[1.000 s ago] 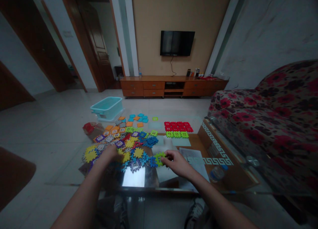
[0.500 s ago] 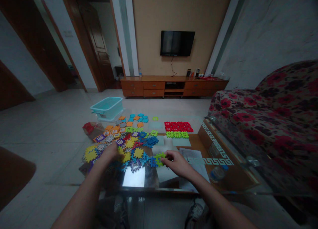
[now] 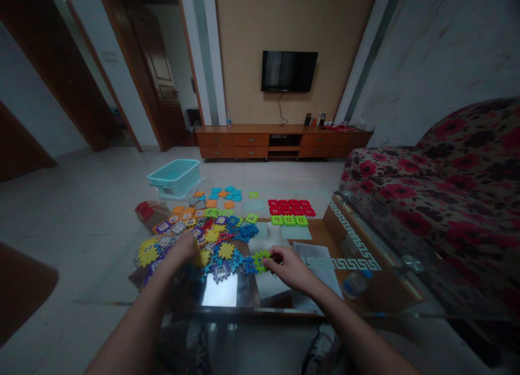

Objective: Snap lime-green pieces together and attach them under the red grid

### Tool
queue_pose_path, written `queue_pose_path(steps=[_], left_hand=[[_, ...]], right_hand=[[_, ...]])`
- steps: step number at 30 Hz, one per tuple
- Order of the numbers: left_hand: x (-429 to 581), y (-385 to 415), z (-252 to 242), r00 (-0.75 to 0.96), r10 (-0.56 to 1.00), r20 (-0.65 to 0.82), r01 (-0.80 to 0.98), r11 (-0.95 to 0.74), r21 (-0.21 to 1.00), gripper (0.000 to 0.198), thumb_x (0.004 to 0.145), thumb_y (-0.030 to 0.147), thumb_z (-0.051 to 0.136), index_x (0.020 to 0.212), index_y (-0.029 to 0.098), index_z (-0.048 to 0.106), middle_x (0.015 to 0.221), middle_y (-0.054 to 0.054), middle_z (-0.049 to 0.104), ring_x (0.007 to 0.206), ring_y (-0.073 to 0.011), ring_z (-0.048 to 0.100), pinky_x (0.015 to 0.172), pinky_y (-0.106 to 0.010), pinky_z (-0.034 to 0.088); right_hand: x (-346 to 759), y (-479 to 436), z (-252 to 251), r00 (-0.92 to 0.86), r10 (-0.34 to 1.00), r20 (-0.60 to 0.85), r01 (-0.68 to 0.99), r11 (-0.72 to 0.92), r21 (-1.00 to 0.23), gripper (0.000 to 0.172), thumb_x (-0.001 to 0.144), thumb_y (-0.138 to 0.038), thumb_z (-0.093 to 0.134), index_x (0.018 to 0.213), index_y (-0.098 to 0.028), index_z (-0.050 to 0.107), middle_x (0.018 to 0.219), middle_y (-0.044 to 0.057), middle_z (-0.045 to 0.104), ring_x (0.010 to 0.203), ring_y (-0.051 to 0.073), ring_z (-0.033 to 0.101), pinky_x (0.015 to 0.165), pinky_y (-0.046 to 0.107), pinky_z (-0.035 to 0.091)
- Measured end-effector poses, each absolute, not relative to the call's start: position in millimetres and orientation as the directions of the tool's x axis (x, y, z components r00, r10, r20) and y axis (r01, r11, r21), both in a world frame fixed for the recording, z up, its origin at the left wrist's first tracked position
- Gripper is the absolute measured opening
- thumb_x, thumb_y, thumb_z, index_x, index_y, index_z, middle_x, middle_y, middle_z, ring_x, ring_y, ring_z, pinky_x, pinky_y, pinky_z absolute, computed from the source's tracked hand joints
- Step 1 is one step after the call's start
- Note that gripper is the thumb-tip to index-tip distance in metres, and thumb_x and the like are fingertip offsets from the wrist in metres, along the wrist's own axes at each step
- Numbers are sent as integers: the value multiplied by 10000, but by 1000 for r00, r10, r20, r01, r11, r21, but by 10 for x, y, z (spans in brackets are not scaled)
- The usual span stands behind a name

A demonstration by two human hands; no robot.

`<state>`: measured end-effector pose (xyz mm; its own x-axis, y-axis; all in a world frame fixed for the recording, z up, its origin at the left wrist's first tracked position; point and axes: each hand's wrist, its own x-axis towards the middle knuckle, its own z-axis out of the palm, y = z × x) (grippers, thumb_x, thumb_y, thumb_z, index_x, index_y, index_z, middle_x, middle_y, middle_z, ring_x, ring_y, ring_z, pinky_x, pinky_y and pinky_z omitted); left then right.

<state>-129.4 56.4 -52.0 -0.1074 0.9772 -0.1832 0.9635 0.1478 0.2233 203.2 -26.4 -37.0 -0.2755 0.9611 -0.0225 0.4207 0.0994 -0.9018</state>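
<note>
Many interlocking plastic puzzle pieces (image 3: 207, 239) in yellow, blue, purple, orange and green lie heaped on a glass-topped table (image 3: 219, 291). My left hand (image 3: 181, 250) presses into the heap, its fingers curled, and whatever lies under them is hidden. My right hand (image 3: 286, 266) pinches a lime-green piece (image 3: 260, 260) at the heap's right edge. Farther off lie a joined red sheet of pieces (image 3: 291, 207) and a lime-green strip (image 3: 289, 220). Loose teal and orange pieces (image 3: 223, 196) sit beyond the heap.
Papers (image 3: 314, 256) and a plastic bottle (image 3: 355, 284) lie on the table's right side, next to a floral sofa (image 3: 426, 185). A teal plastic tub (image 3: 174, 177) stands on the tiled floor. A low wooden cabinet (image 3: 284, 139) stands under a wall-mounted television (image 3: 289, 70).
The camera view has shifted slightly. Both hands have stayed at nearly the same spots, and my right hand keeps the lime-green piece.
</note>
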Motion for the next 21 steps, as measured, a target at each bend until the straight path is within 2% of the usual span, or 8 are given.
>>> queue_pose_path(steps=[7,12,16,19,21], left_hand=[[-1299,549,-477,-131,991,-16,980,132,148,479,796,370,643,1133,48,536,1199,-264,597,1167,-361,568,935,-367,449],[-1190,521,-364,-161,981,113,976,141,169,329,855,254,517,1118,57,513,1136,-231,576,1156,-348,540,956,-404,443],[-997,483,-246,-143,964,226,963,83,257,274,850,137,443,1115,99,500,1112,-178,555,1151,-299,529,982,-383,436],[-794,412,-194,-92,957,274,912,-29,410,226,852,135,436,1063,151,516,1084,-134,576,1119,-271,550,977,-375,442],[-626,334,-182,-54,967,248,839,-91,537,183,862,182,456,1031,185,527,1043,-86,613,1028,-238,594,911,-350,477]], right_hand=[[2037,-250,-390,-284,959,1,435,130,-891,153,850,-255,613,712,-190,619,660,-7,607,623,130,524,577,256,363],[2034,-252,-394,-275,961,12,446,139,-884,161,845,-253,609,697,-191,602,649,-14,590,621,128,518,571,251,354],[2031,-253,-392,-263,965,14,449,135,-883,166,845,-278,607,704,-189,607,650,-7,602,621,133,524,566,250,360],[2030,-242,-404,-257,966,19,421,130,-898,192,847,-327,604,718,-184,609,653,-5,604,614,134,525,561,248,368],[2027,-230,-412,-246,969,16,371,110,-922,220,846,-369,605,725,-186,599,634,-9,591,602,134,526,552,247,374]])
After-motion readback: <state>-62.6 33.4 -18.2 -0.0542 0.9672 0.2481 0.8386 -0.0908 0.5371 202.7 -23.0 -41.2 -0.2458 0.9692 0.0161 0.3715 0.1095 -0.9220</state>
